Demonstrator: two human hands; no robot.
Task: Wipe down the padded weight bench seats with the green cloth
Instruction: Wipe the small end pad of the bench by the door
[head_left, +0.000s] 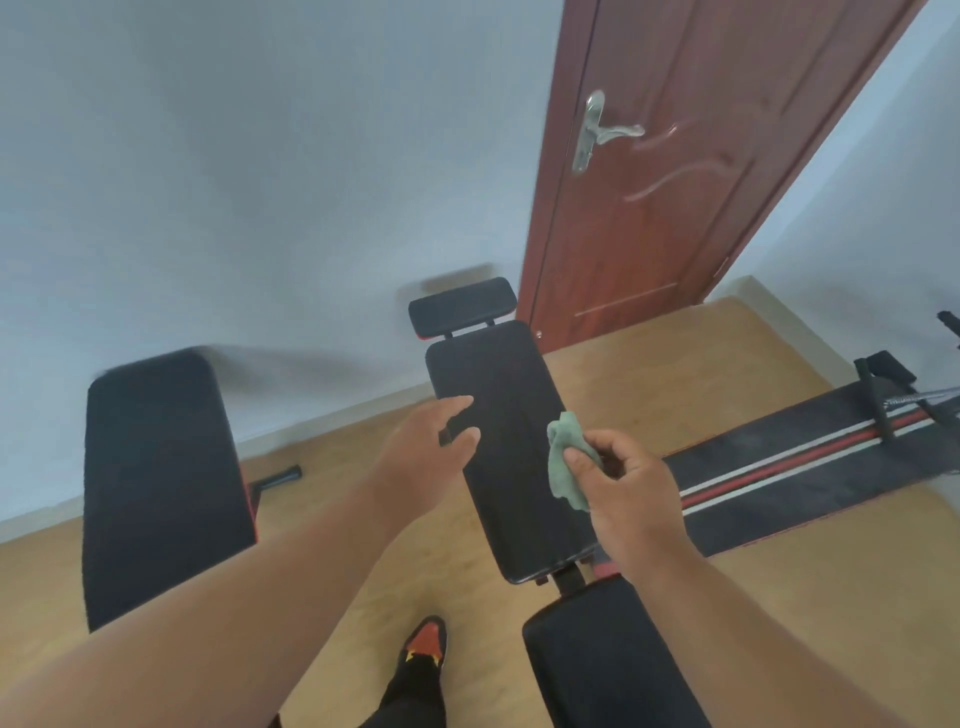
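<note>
A black padded bench runs away from me in the middle: its long back pad (506, 447), a small head pad (462, 306) at the far end and a seat pad (597, 654) nearest me. My right hand (628, 483) holds a crumpled green cloth (566, 457) just above the back pad's right edge. My left hand (431, 441) hovers with fingers spread over the pad's left edge, holding nothing. A second black padded bench (156, 483) stands to the left.
A brown wooden door (675, 182) with a metal handle is behind the bench, next to a pale wall. A dark mat with red and white stripes (810, 467) lies on the wooden floor at right, with a bar and stand on it. My foot (426, 649) stands beside the seat.
</note>
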